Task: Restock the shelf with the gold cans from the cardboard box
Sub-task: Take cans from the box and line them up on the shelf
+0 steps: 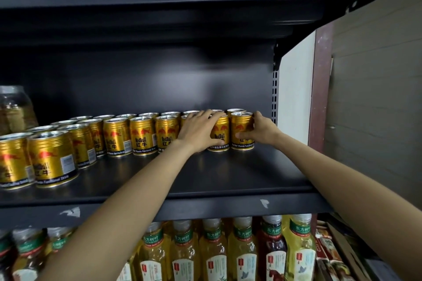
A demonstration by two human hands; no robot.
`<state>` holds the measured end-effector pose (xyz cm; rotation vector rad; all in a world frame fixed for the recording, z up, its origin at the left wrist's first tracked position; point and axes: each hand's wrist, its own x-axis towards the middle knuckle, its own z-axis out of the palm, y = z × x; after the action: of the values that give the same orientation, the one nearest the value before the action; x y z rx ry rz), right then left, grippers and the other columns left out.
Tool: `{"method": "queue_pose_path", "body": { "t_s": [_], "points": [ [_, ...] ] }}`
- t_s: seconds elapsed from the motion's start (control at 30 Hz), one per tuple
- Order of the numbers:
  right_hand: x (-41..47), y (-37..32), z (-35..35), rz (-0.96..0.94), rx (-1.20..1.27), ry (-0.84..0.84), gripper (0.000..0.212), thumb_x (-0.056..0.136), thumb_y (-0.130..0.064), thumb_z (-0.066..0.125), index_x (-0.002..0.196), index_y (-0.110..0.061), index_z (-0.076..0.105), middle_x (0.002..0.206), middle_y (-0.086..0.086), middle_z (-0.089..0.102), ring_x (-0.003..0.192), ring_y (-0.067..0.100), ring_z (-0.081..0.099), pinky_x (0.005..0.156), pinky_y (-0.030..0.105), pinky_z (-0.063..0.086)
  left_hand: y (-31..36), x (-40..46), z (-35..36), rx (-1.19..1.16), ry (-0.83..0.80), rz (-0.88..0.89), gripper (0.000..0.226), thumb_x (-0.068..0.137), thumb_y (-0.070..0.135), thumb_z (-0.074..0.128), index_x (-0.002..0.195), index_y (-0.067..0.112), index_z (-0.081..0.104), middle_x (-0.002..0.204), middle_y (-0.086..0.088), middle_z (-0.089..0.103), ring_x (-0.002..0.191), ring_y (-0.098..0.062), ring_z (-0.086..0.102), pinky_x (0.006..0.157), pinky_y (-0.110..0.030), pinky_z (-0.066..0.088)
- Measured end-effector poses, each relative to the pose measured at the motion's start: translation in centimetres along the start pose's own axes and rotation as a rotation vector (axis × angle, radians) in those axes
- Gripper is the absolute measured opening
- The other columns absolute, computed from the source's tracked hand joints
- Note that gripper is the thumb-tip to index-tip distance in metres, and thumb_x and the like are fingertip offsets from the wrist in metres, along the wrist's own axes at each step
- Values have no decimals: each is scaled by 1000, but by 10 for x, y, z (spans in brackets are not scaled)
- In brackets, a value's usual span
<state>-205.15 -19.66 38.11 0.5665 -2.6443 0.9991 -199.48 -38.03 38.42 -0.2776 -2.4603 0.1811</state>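
Placing cans at the right end of the shelf (205,173) appears to be the step in hand. The left hand (198,129) wraps one gold Red Bull can (220,132); the right hand (262,129) grips the end can (242,130) beside it, thumb across its front. Both cans stand upright, long axis vertical, labels facing outward, in line with the front row (118,134). Next move likely calls for releasing without tipping neighbours, then fetching more. The cardboard box is not identifiable.
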Motion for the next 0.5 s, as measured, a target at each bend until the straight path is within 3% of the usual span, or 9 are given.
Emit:
{"method": "queue_pose_path", "body": {
  "t_s": [0.23,0.37,0.5],
  "points": [
    [-3,-2,-1,15,23,-15,77,75,-34,76,133,-7,33,133,14,52,118,31,53,96,42,48,-7,-5,-5,-49,-22,16,81,79,46,69,144,25,26,151,0,32,139,-20,29,115,-34,14],
    [-6,-5,-1,49,74,-44,81,76,-39,74,137,-6,31,135,15,49,122,31,51,99,41,46,-4,-8,-8,-8,-76,19,83,83,44,64,148,22,17,156,0,21,145,-16,14,118,-39,2],
    [-24,-16,-6,26,59,52,88,78,-47,69,145,-11,24,145,18,34,133,37,36,107,51,36,0,-20,-34,29,-25,-3,74,91,48,51,149,19,15,157,0,19,145,-14,10,118,-37,5]
  ]
}}
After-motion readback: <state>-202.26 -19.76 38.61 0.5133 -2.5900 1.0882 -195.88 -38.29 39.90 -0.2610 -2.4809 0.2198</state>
